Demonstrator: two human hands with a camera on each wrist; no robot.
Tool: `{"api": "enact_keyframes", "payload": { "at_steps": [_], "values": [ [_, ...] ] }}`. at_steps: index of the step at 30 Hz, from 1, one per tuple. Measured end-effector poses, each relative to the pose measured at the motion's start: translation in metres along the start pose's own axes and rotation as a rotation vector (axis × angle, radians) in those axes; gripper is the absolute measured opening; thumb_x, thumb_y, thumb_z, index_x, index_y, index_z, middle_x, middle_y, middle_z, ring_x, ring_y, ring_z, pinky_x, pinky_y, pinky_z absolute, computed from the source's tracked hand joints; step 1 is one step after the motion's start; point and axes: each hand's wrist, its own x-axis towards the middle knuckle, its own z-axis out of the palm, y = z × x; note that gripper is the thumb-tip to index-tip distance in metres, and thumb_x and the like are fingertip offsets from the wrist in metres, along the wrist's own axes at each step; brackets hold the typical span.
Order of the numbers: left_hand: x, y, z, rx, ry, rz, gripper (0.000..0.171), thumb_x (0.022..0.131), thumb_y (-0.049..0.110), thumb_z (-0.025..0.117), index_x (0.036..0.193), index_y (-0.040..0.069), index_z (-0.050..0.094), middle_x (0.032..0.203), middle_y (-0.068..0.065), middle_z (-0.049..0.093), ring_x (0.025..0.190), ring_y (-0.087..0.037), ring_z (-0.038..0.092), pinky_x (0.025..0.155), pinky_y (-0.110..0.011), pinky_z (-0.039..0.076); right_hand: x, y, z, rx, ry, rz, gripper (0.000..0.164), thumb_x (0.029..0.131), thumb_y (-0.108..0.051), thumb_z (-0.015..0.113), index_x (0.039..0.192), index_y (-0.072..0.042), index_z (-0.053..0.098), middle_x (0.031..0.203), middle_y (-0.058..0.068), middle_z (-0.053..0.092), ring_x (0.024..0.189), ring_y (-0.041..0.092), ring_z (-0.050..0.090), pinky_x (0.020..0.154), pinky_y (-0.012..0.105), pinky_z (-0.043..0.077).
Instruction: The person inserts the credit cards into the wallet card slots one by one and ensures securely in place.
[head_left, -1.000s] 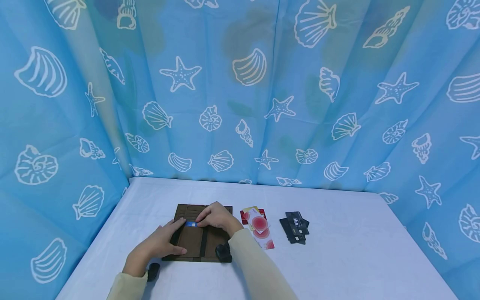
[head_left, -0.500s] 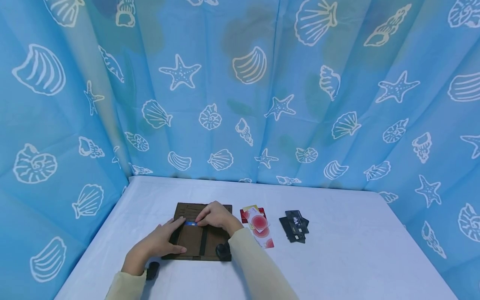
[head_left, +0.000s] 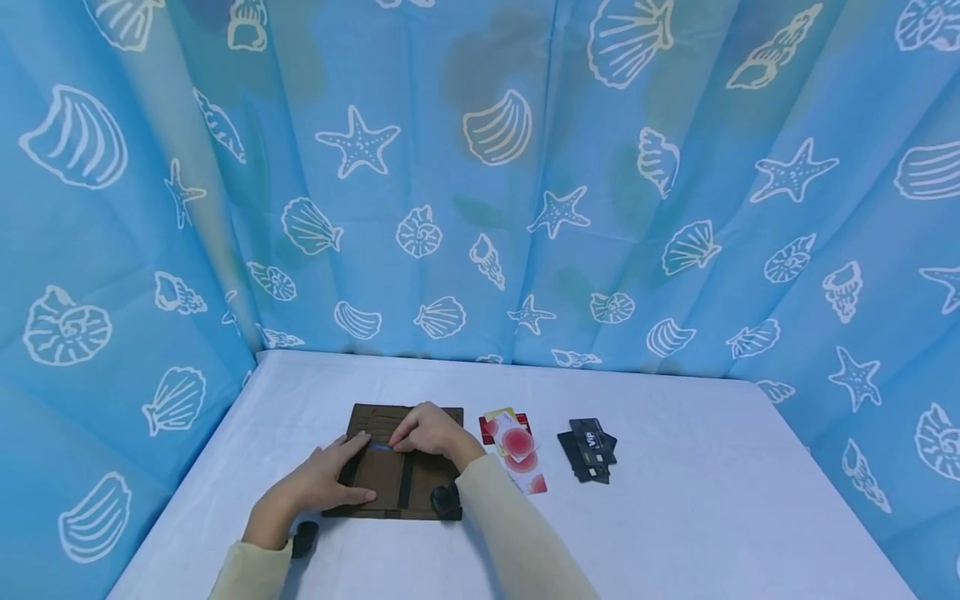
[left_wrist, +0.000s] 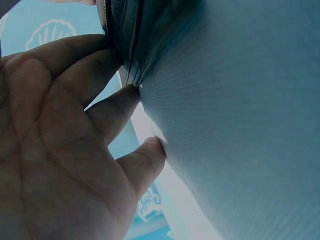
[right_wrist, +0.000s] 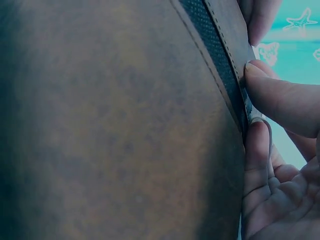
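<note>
A brown wallet [head_left: 378, 477] lies opened flat on the white table, with a dark band running down its middle. Only a thin blue strip of a card [head_left: 381, 447] shows above the pocket edge; the rest sits inside the wallet. My right hand [head_left: 433, 433] pinches this card at its right end, thumb and fingers close to the pocket edge in the right wrist view. Across the wallet's left side rests my left hand [head_left: 318, 482], fingers spread and thumb on the lower left part. The left wrist view shows its fingertips along the wallet's edge.
Right of the wallet, a loose pile of red, yellow and pink-patterned cards [head_left: 517, 444] lies on the table [head_left: 675, 500]. Farther right is a stack of black cards [head_left: 592, 448], the top one marked VIP. A blue curtain [head_left: 480, 208] with shell prints stands behind.
The blue card has slid down deeper into the wallet pocket, so less of it shows now. Both hands stay almost in place.
</note>
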Motion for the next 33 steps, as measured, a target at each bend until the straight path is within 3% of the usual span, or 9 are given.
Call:
{"api": "enact_keyframes", "payload": {
  "at_steps": [16,23,28,33],
  "values": [
    [0.002,-0.006,-0.002,-0.001,0.016,-0.022,0.095,0.077,0.041,0.083,0.151,0.004,0.037,0.155,-0.026,0.036,0.142,-0.050,0.031,0.114,-0.072,0.018,0.009,-0.001,0.001,0.008,-0.013,-0.013,0.008,0.086,-0.009,0.075,0.092,-0.012,0.079,0.091,-0.003,0.071,0.082,0.009,0.058,0.078,0.025,0.052],
    [0.000,-0.003,0.000,-0.010,0.004,-0.050,0.096,0.076,0.040,0.085,0.151,0.005,0.037,0.155,-0.027,0.035,0.142,-0.051,0.032,0.115,-0.072,0.018,0.008,0.000,-0.003,-0.001,-0.063,0.003,0.036,0.085,-0.024,0.079,0.119,-0.018,0.070,0.111,0.000,0.064,0.098,0.014,0.056,0.089,0.034,0.053],
    [0.001,0.000,0.001,-0.007,0.015,-0.051,0.096,0.075,0.040,0.085,0.151,0.007,0.038,0.155,-0.026,0.035,0.142,-0.050,0.033,0.115,-0.072,0.018,0.000,-0.010,-0.012,0.080,-0.027,-0.090,0.055,0.086,-0.024,0.078,0.136,-0.014,0.058,0.124,0.011,0.061,0.105,0.018,0.062,0.091,0.036,0.055],
    [0.001,0.001,0.002,-0.001,0.017,-0.054,0.095,0.074,0.040,0.085,0.151,0.007,0.039,0.155,-0.026,0.036,0.142,-0.051,0.032,0.114,-0.073,0.018,-0.009,-0.024,-0.020,0.075,-0.036,-0.165,0.056,0.086,-0.028,0.078,0.137,-0.019,0.056,0.128,0.013,0.059,0.107,0.016,0.063,0.090,0.030,0.056]
  ]
}}
